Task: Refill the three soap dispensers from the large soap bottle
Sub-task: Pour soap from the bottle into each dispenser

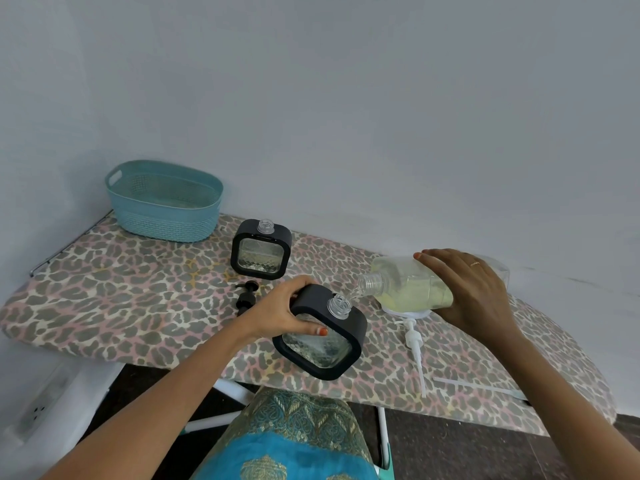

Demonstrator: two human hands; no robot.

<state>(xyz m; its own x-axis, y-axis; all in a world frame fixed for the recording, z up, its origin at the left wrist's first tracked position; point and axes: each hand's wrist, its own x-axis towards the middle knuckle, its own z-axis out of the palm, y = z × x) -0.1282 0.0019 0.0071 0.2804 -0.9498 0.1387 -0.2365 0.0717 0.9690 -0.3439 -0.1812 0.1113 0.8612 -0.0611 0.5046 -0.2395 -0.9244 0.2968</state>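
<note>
My left hand (289,311) grips the top left corner of a square black-framed glass dispenser (322,341), tilted and held over the board's near edge. My right hand (467,289) holds the large clear soap bottle (408,287) of pale yellow soap tipped on its side. A thin stream runs from its open mouth into the dispenser's open neck (338,305). A second black-framed dispenser (260,250) stands upright with its neck open further back. Two black pump heads (246,295) lie between the two dispensers. A white pump (414,344) with a long tube lies on the board to the right.
A leopard-print ironing board (138,289) carries everything. A teal plastic basket (164,200) stands at its back left by the wall. A white round base (407,311) shows under the large bottle. A clear strip (478,386) lies near the front right edge.
</note>
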